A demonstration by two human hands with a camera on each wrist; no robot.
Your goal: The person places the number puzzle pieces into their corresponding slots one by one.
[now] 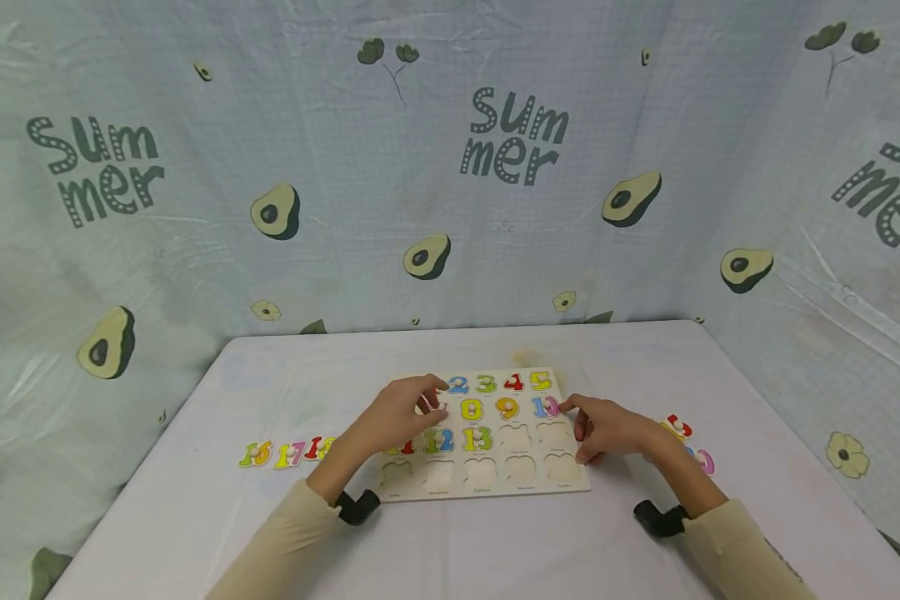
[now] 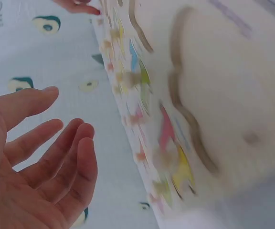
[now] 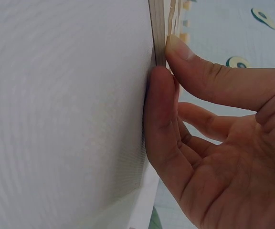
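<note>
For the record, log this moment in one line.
left hand: over board, holding nothing | right hand: touching board's right edge | loose numbers: both sides

High head view, wrist close-ups, board [image 1: 499,458] shared

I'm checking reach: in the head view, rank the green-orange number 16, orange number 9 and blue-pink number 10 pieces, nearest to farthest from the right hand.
1. Number 10: on the pale board, right side.
2. Number 9: left of 10.
3. Number 16: off-board, far left.
</note>
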